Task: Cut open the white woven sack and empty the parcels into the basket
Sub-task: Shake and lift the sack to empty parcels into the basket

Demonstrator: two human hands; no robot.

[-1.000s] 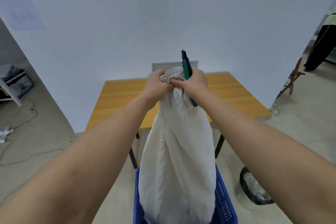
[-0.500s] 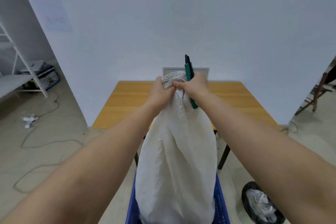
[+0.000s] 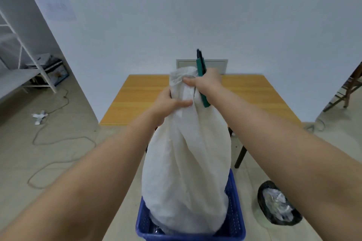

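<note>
The white woven sack (image 3: 186,162) hangs upright with its lower end inside the blue plastic basket (image 3: 235,221) on the floor. My right hand (image 3: 205,83) pinches the bunched top of the sack and also holds a green utility knife (image 3: 201,76), which points upward. My left hand (image 3: 170,103) grips the sack's neck a little lower, on its left side. Something shiny shows in the basket under the sack; the parcels themselves are hidden.
A wooden table (image 3: 141,96) stands just behind the sack, against the white wall. A black bin bag with crumpled waste (image 3: 278,203) sits on the floor to the right. A cable (image 3: 49,141) trails over the floor at left, near white shelving (image 3: 23,60).
My left hand has slid down from the sack's top to grip its neck lower. My right hand has kept the top and the knife. The view has shifted slightly.
</note>
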